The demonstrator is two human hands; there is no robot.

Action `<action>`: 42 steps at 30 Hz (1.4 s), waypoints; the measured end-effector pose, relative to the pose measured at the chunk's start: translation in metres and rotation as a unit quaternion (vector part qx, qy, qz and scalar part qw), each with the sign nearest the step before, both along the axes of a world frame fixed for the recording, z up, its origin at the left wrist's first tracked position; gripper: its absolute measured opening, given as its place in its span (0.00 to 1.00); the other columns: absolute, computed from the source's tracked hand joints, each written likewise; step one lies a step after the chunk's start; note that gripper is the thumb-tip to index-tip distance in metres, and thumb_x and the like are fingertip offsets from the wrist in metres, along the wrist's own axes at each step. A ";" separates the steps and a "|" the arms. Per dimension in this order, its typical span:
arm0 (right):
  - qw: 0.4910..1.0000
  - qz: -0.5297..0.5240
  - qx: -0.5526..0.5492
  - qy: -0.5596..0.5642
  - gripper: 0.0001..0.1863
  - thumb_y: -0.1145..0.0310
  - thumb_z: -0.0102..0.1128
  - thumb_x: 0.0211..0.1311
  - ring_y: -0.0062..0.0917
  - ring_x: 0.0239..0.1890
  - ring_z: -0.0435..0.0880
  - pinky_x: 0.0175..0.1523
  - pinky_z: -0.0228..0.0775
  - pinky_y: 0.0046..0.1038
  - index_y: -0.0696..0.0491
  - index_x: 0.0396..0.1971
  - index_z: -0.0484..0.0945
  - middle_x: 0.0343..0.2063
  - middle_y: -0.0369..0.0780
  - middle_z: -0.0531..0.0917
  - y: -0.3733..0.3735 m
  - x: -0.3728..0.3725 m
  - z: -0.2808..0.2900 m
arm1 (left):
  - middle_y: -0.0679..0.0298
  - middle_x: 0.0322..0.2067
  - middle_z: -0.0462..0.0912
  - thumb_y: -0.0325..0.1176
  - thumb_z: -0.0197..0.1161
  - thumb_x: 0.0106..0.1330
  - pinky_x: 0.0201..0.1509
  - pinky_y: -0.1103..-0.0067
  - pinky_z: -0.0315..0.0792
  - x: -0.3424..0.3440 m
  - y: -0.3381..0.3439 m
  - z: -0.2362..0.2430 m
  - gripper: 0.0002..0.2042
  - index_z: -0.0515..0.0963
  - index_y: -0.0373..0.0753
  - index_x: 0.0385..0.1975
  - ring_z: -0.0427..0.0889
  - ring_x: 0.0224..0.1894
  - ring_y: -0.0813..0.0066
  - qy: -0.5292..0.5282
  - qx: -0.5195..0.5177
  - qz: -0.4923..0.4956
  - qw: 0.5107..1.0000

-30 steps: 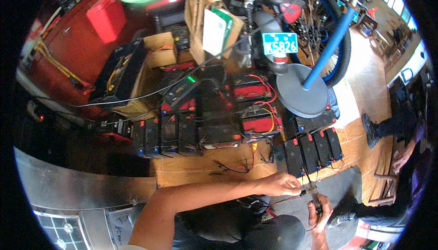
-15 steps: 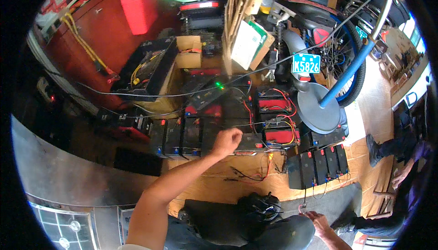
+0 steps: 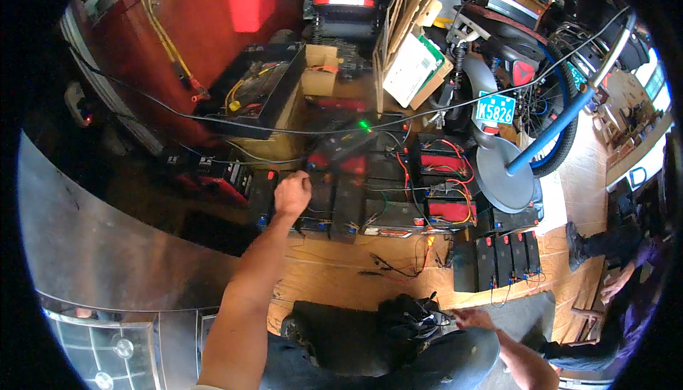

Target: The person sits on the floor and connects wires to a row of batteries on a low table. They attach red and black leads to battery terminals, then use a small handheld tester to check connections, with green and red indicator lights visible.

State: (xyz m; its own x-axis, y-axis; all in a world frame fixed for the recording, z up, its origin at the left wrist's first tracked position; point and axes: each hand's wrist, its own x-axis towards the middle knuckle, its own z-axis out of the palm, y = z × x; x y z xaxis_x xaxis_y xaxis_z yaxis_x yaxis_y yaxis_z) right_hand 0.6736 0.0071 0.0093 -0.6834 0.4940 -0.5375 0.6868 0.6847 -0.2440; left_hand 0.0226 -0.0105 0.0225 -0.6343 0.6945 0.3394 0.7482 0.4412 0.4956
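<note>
The row of black batteries stands on the tiled floor in front of you, and your left hand is over its left part, the fingers curled in together, though you cannot tell from this view whether they pinch anything or touch a battery top. Your right hand is low beyond your right knee, just beside a dark bundle on the grey mat, its grip too blurred to tell. Farther out, a black box with a green light lies over the batteries behind, near red-topped batteries with loose wires.
</note>
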 end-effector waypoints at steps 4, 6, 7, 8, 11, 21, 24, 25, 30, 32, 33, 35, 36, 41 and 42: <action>0.988 0.073 0.126 0.047 0.25 0.58 0.56 0.67 0.40 0.38 0.89 0.36 0.81 0.45 0.46 0.63 0.74 0.38 0.45 0.88 0.056 -0.060 0.039 | 0.52 0.37 0.86 0.33 0.62 0.64 0.44 0.57 0.79 -0.009 -0.005 0.000 0.05 0.82 0.43 0.36 0.85 0.41 0.45 -0.013 0.003 0.018 1.000; 0.984 0.078 0.163 0.011 0.23 0.59 0.56 0.66 0.41 0.34 0.89 0.34 0.81 0.45 0.46 0.60 0.75 0.35 0.45 0.88 0.085 -0.089 0.048 | 0.52 0.37 0.86 0.34 0.62 0.65 0.43 0.57 0.79 -0.007 -0.002 0.002 0.05 0.82 0.43 0.36 0.85 0.40 0.44 -0.023 -0.009 0.014 1.000; 0.982 0.071 0.172 -0.020 0.21 0.60 0.57 0.65 0.41 0.32 0.89 0.33 0.81 0.45 0.46 0.58 0.76 0.33 0.45 0.88 0.101 -0.104 0.050 | 0.52 0.37 0.86 0.34 0.62 0.65 0.43 0.57 0.79 -0.005 0.000 0.004 0.06 0.82 0.44 0.37 0.85 0.40 0.44 -0.019 -0.008 0.000 1.000; 0.979 0.069 0.188 -0.034 0.20 0.61 0.58 0.64 0.42 0.31 0.89 0.33 0.81 0.44 0.47 0.56 0.77 0.32 0.45 0.88 0.116 -0.119 0.049 | 0.52 0.37 0.86 0.34 0.62 0.65 0.43 0.56 0.79 -0.002 0.001 0.005 0.06 0.82 0.44 0.37 0.85 0.40 0.44 -0.015 -0.012 -0.011 1.000; 0.966 0.063 0.250 -0.022 0.19 0.65 0.61 0.60 0.40 0.38 0.90 0.38 0.83 0.42 0.49 0.52 0.77 0.37 0.46 0.87 0.159 -0.155 0.043 | 0.52 0.37 0.87 0.35 0.62 0.65 0.43 0.56 0.79 0.006 0.005 0.008 0.06 0.82 0.44 0.37 0.85 0.39 0.44 -0.005 -0.024 -0.034 0.999; 0.910 -0.108 0.358 0.181 0.17 0.76 0.56 0.58 0.44 0.41 0.87 0.41 0.82 0.40 0.53 0.49 0.75 0.40 0.46 0.84 0.200 -0.181 0.038 | 0.52 0.38 0.87 0.35 0.61 0.66 0.44 0.57 0.79 0.016 0.008 0.007 0.07 0.83 0.43 0.37 0.85 0.40 0.45 0.021 -0.038 -0.070 0.997; 0.901 -0.163 0.346 0.202 0.12 0.69 0.55 0.68 0.47 0.32 0.88 0.36 0.82 0.44 0.50 0.49 0.75 0.32 0.48 0.87 0.207 -0.168 0.042 | 0.52 0.38 0.87 0.36 0.61 0.66 0.44 0.56 0.79 0.014 0.005 0.006 0.07 0.83 0.43 0.38 0.86 0.40 0.45 0.033 -0.075 -0.074 0.994; 0.906 -0.178 0.348 0.165 0.11 0.65 0.54 0.70 0.48 0.31 0.88 0.36 0.82 0.46 0.49 0.49 0.75 0.30 0.49 0.87 0.209 -0.164 0.043 | 0.51 0.38 0.87 0.36 0.61 0.66 0.44 0.56 0.79 0.013 0.005 0.005 0.07 0.83 0.44 0.39 0.86 0.40 0.44 0.034 -0.077 -0.072 0.994; 0.910 -0.267 0.305 0.081 0.19 0.51 0.49 0.74 0.51 0.34 0.88 0.39 0.82 0.51 0.51 0.43 0.79 0.29 0.52 0.87 0.216 -0.148 0.040 | 0.51 0.34 0.87 0.38 0.61 0.66 0.43 0.55 0.80 0.015 0.010 0.000 0.07 0.84 0.45 0.37 0.86 0.38 0.44 0.054 -0.089 -0.067 0.992; 0.919 -0.258 0.287 0.078 0.20 0.50 0.48 0.75 0.51 0.36 0.88 0.42 0.82 0.51 0.52 0.44 0.79 0.31 0.53 0.87 0.214 -0.144 0.041 | 0.51 0.38 0.87 0.36 0.61 0.66 0.43 0.56 0.79 0.017 0.013 0.001 0.07 0.83 0.44 0.38 0.86 0.40 0.45 0.034 -0.104 -0.087 0.990; 0.928 -0.247 0.273 0.059 0.22 0.49 0.47 0.75 0.52 0.38 0.88 0.44 0.82 0.50 0.52 0.45 0.79 0.32 0.54 0.87 0.212 -0.143 0.042 | 0.51 0.38 0.87 0.36 0.62 0.66 0.44 0.57 0.79 0.020 0.015 0.001 0.07 0.83 0.43 0.38 0.86 0.40 0.46 0.037 -0.101 -0.099 0.989; 0.936 -0.228 0.263 0.057 0.23 0.48 0.48 0.74 0.51 0.38 0.88 0.44 0.82 0.49 0.53 0.47 0.80 0.33 0.54 0.87 0.209 -0.141 0.045 | 0.52 0.40 0.87 0.35 0.62 0.66 0.45 0.58 0.79 0.025 0.018 0.002 0.07 0.83 0.42 0.39 0.85 0.41 0.46 0.045 -0.103 -0.110 0.988; 0.939 -0.226 0.255 0.050 0.23 0.48 0.48 0.74 0.51 0.38 0.88 0.44 0.82 0.49 0.53 0.47 0.80 0.33 0.54 0.87 0.208 -0.141 0.046 | 0.52 0.40 0.87 0.35 0.62 0.66 0.45 0.58 0.79 0.028 0.020 0.002 0.07 0.83 0.42 0.39 0.85 0.42 0.46 0.046 -0.109 -0.113 0.987; 0.944 -0.236 0.225 0.054 0.22 0.52 0.52 0.70 0.48 0.40 0.89 0.49 0.81 0.46 0.55 0.35 0.87 0.34 0.52 0.88 0.202 -0.137 0.043 | 0.52 0.40 0.87 0.35 0.62 0.66 0.45 0.58 0.79 0.040 0.029 0.003 0.07 0.83 0.42 0.39 0.85 0.41 0.46 0.051 -0.097 -0.141 0.984; 0.948 -0.217 0.226 0.056 0.21 0.53 0.53 0.69 0.47 0.40 0.89 0.48 0.82 0.46 0.55 0.34 0.87 0.34 0.52 0.88 0.201 -0.135 0.042 | 0.52 0.40 0.87 0.34 0.62 0.66 0.45 0.58 0.79 0.041 0.030 0.003 0.07 0.83 0.42 0.39 0.85 0.41 0.45 0.050 -0.091 -0.147 0.984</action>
State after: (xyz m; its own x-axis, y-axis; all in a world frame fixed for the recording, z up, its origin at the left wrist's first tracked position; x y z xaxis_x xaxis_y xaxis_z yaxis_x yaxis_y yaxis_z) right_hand 0.5385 0.2080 0.0510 -0.4033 0.9042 -0.1405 0.9149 0.3954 -0.0813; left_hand 0.0637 0.0194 0.0252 -0.3668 0.8979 0.2433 0.8979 0.2732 0.3451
